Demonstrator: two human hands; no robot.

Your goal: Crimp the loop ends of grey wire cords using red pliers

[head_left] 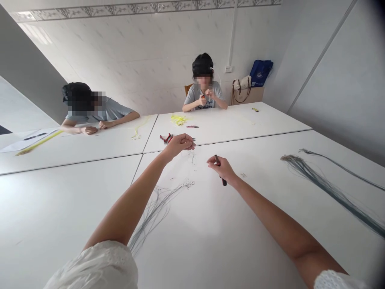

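Tables (63,208), 4 white tops butted together, fill most of the view, w/ a white tiled wall (129,52) behind. 2 co-workers sit at the far side: 1 at far left (99,110), bent low w/ both hands on the table, and 1 straight ahead (204,90), both hands raised together at chest height. 2 bags, 1 blue (260,73) and 1 pale tote (242,86), sit by the wall.

On the tables: 3 gray-green wire bundles, 1 thick (327,192) and 1 thin (339,168) at right, 1 loose (156,212) under the person's L arm. Also 2 yellow wire tangles (179,119) (140,126) and 1 pair of red-handled pliers (166,138), just past the L hand.

Both bare arms reach fwd from white eyelet sleeves, hands near each other but apart. L hand (179,145) is just above the table, fingertips bunched; can't tell if anything's held. R hand (219,168) is clamped on a dark stick-shaped tool (223,181), its ends showing either side of the fist. Fine wire bits (191,157) lie btwn the hands.
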